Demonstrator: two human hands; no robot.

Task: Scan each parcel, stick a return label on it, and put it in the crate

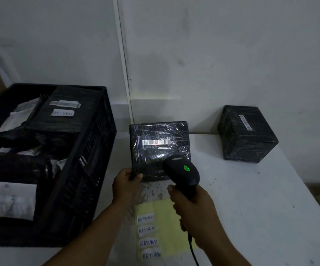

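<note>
**Two hands, one parcel under the scanner's red line**

Two hands work at the near edge of a white table (251, 198). The left hand (125, 186) pinches the near-left corner of a black, plastic-wrapped parcel (160, 150), thumb on top and the other fingers curled beneath the edge, so the parcel sits tilted up toward the camera with its far side near the wall. A white barcode strip (156, 142) runs across the parcel's upper face, and a faint red streak crosses it.

The right hand (192, 214) wraps its fingers round the grip of a black handheld scanner (182, 173), thumb lying along the handle's left side. The scanner's head hangs just above the parcel's near-right part, pointing at the barcode, with a green light glowing on its back. Its cable (192, 250) trails down past the wrist.

Just below the parcel, between the two forearms, lies a pale yellow backing sheet (166, 217) carrying four white stickers handwritten "RETURN" (145, 219) in a column.

A black slatted crate (90, 160) stands to the left on the table, holding several dark parcels; the top one bears a barcode and a "RETURN" sticker (62, 113). A second black wrapped box (247, 135), barcode on its top, rests well apart at the far right, against the wall.
</note>
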